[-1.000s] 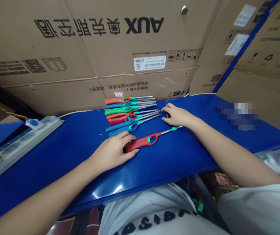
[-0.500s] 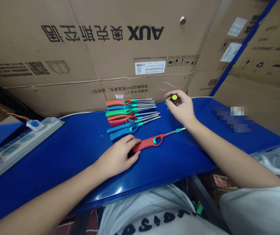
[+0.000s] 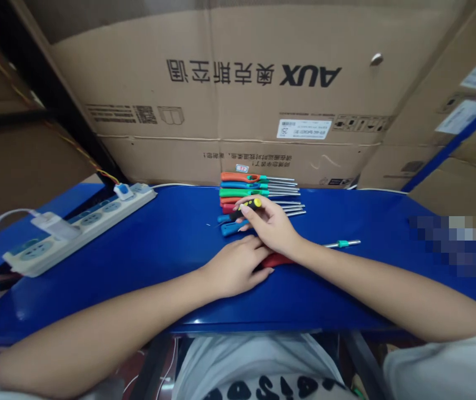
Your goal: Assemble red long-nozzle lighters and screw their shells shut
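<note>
- While your left hand (image 3: 238,269) lies flat on the handle end of the red lighter (image 3: 277,259), with the fingers together and pressing down, keep that pressure steady; the lighter rests on the blue table (image 3: 171,244), and its metal nozzle with the teal collar (image 3: 343,243) pokes out to the right past your right wrist.
- Your right hand (image 3: 271,225) has its fingers closed around a small screwdriver (image 3: 246,209) with a black and yellow handle. The tool is held above the red lighter's body, its handle pointing left; the tip is hidden behind your fingers, so where it meets the lighter cannot be confirmed.
- Judged from this posture, the step is working the tool on the lighter's body. Seat the tip squarely before turning, and keep the shaft upright to the surface so it does not slip out.
- Note that your right forearm crosses over the lighter and covers most of it. Tilt your head or shift the wrist so the working point is in sight.
- Mind the row of finished-looking lighters (image 3: 258,194) just behind your right hand, laid side by side against the cardboard box (image 3: 238,111). Your knuckles sit near their handles; a slip would likely scatter them.
- Keep clear of the power strip (image 3: 83,225) at the left, which lies well apart from the work.
</note>
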The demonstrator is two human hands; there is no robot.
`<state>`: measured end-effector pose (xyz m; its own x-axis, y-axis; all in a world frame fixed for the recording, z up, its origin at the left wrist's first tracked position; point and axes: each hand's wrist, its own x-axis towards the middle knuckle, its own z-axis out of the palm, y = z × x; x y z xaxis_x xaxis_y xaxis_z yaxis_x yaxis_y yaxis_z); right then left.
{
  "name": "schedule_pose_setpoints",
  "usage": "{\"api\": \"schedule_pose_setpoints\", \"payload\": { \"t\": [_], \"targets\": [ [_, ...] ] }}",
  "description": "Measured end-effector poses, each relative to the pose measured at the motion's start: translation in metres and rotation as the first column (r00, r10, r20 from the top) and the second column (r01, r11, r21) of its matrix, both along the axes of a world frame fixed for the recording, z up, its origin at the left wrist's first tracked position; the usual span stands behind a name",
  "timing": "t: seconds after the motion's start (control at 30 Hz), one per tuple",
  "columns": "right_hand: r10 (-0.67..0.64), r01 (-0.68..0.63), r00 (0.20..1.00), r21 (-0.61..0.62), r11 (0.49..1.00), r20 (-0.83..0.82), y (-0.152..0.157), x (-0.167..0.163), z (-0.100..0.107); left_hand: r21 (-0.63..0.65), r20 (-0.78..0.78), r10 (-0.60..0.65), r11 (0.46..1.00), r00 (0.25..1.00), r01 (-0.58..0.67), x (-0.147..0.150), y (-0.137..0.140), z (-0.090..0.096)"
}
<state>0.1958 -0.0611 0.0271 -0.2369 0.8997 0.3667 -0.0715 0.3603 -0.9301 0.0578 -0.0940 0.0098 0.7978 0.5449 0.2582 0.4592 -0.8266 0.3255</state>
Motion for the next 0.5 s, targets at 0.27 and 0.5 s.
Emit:
{"api": "schedule_pose_setpoints", "payload": {
  "t": [0.27, 0.5],
  "targets": [
    [0.016, -0.014, 0.999, -0.032, 0.999, 0.046, 0.014, -0.013, -0.015, 0.001, 0.004, -0.002, 1.0, 1.0, 0.002, -0.003, 0.0, -0.003],
    [-0.061, 0.059, 0.996, -0.024, 0.998, -0.059, 0.013, -0.004, 0.005, -0.108, 0.164, 0.02, 0.994, 0.986, -0.003, -0.002, 0.0, -0.004]
  ]
}}
